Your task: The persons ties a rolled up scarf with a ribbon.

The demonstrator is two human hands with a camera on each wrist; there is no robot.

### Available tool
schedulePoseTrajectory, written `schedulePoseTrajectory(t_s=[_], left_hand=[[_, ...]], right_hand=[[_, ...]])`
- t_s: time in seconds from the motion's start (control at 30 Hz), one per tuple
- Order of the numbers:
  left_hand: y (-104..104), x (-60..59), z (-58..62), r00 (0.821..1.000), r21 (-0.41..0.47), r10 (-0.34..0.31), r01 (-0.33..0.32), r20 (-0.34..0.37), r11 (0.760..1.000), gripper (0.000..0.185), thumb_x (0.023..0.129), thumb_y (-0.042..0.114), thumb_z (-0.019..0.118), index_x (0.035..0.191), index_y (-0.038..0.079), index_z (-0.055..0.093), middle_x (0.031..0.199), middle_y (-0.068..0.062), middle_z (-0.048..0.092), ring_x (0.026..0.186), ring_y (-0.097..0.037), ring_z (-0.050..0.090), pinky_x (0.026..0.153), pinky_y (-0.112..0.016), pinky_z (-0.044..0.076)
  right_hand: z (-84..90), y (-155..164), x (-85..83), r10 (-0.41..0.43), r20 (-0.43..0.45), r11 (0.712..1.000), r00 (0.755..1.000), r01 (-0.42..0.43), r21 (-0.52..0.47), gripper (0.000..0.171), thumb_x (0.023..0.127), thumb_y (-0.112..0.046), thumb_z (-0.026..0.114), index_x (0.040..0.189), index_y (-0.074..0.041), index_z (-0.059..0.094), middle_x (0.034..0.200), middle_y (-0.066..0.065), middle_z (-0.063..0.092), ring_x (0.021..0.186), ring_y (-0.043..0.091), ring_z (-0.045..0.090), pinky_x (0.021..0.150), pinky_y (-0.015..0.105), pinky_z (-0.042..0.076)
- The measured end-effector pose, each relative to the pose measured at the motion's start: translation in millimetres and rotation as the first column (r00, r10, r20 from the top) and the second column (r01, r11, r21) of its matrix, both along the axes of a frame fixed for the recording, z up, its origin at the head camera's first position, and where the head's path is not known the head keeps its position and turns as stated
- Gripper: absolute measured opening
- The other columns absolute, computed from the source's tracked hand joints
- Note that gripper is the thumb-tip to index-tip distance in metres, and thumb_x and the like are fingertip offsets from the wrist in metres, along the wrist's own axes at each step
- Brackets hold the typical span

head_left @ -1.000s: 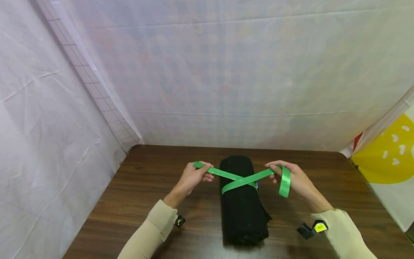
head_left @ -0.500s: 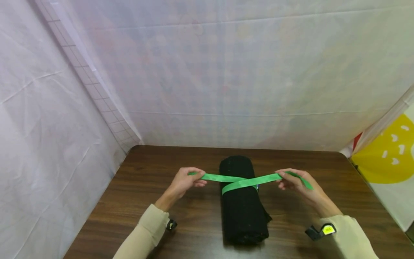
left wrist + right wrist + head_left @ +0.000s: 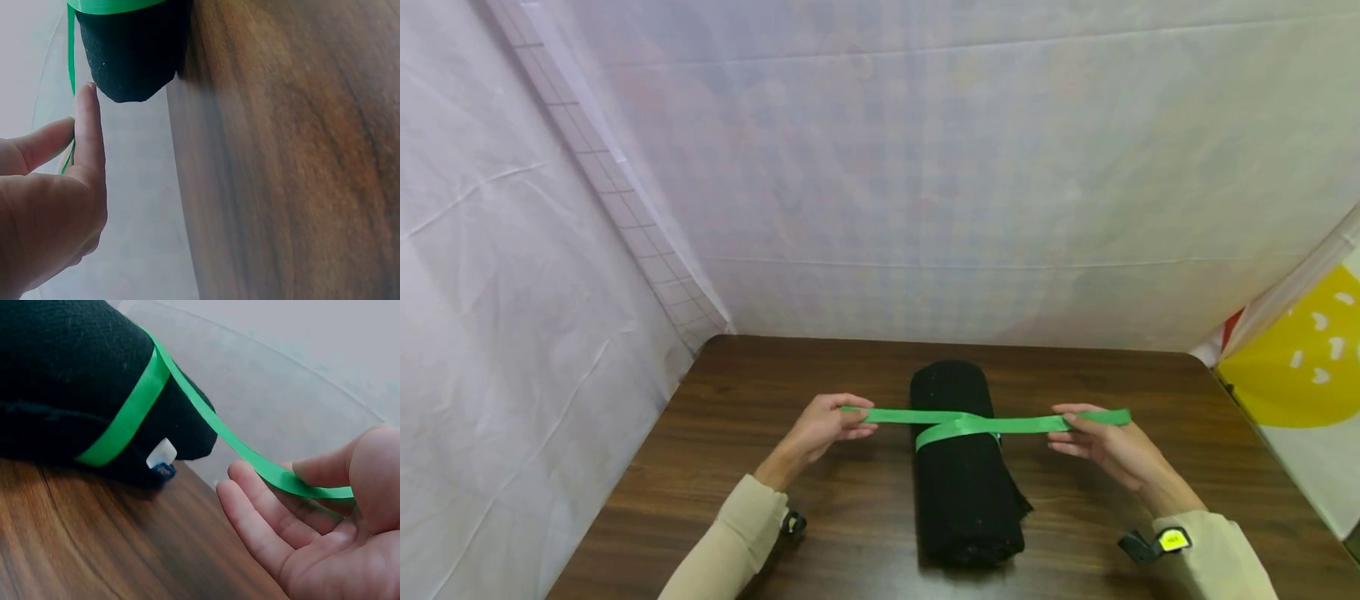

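Observation:
A black rolled cloth [image 3: 966, 500] lies lengthwise on the table, with a green ribbon [image 3: 958, 427] wrapped round it and crossed on top. To the left of the roll, my left hand [image 3: 820, 427] pinches one ribbon end between thumb and forefinger. On the other side, my right hand [image 3: 1108, 442] pinches the opposite end, whose short tail sticks out past the thumb. Both ribbon ends stretch out nearly level from the crossing. In the right wrist view, a small white and blue label [image 3: 162, 457] shows on the roll beside the ribbon.
The dark wooden table [image 3: 700, 467] extends on both sides of the roll. Behind it hangs a white curtain [image 3: 925, 208]. A yellow patterned cloth [image 3: 1285, 375] hangs at the right. A black strap with a yellow-faced tape [image 3: 1172, 540] is at the right cuff.
Both hands have moved apart and slightly down, drawing the ribbon ends outward. The ribbon's crossing has tightened from a wide X to a nearly straight line. The roll has stayed in place.

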State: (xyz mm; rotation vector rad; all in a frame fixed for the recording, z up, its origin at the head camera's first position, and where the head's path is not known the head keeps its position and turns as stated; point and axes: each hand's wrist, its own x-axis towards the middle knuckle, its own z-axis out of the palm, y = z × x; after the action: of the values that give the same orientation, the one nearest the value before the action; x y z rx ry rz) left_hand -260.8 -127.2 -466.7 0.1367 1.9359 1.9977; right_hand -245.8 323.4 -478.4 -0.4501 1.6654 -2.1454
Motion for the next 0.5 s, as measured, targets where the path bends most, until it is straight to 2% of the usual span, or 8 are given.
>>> schedulePoseTrajectory(t_s=[0.13, 0.33, 0.43, 0.5], left_hand=[[0.0, -0.1, -1.8, 1.000, -0.002, 0.008, -0.008, 0.015, 1.000, 0.033, 0.097, -0.003, 0.055, 0.128, -0.016, 0.055, 0.107, -0.024, 0.067, 0.106, -0.042, 0.067, 0.083, -0.032, 0.058], [0.4, -0.6, -6.7, 0.999, -0.014, 0.019, -0.018, 0.041, 1.000, 0.034, 0.096, -0.006, 0.054, 0.128, -0.016, 0.054, 0.103, -0.020, 0.068, 0.106, -0.043, 0.066, 0.083, -0.033, 0.058], [0.4, -1.6, -10.6, 0.999, -0.010, 0.018, -0.018, 0.043, 1.000, 0.034, 0.095, -0.008, 0.054, 0.127, -0.017, 0.054, 0.102, -0.020, 0.068, 0.103, -0.041, 0.068, 0.083, -0.033, 0.058], [0.4, -2.0, -13.7, 0.999, -0.011, 0.018, -0.017, 0.042, 1.000, 0.034, 0.094, -0.008, 0.054, 0.127, -0.017, 0.055, 0.101, -0.019, 0.068, 0.099, -0.038, 0.070, 0.082, -0.032, 0.059]], right_hand=[[-6.0, 8.0, 0.5, 0.015, 0.057, 1.000, 0.998, -0.014, -0.017, 0.035, 0.107, -0.003, 0.037, 0.121, -0.013, 0.068, 0.115, 0.006, 0.069, 0.105, 0.026, 0.069, 0.094, 0.044, 0.052], [-11.7, 17.5, 4.0, -0.019, 0.145, 0.998, 0.989, 0.010, 0.059, 0.030, 0.108, -0.011, 0.040, 0.120, -0.017, 0.066, 0.116, 0.006, 0.065, 0.109, 0.028, 0.067, 0.097, 0.045, 0.050], [-14.1, 21.0, 5.3, -0.065, 0.177, 0.993, 0.982, 0.046, 0.107, 0.029, 0.107, -0.015, 0.043, 0.130, -0.007, 0.059, 0.122, 0.005, 0.059, 0.111, 0.029, 0.066, 0.098, 0.045, 0.050], [-15.4, 23.0, 5.8, -0.103, 0.196, 0.987, 0.975, 0.077, 0.139, 0.036, 0.107, -0.018, 0.045, 0.138, 0.001, 0.050, 0.126, 0.006, 0.054, 0.111, 0.029, 0.066, 0.098, 0.045, 0.050]])
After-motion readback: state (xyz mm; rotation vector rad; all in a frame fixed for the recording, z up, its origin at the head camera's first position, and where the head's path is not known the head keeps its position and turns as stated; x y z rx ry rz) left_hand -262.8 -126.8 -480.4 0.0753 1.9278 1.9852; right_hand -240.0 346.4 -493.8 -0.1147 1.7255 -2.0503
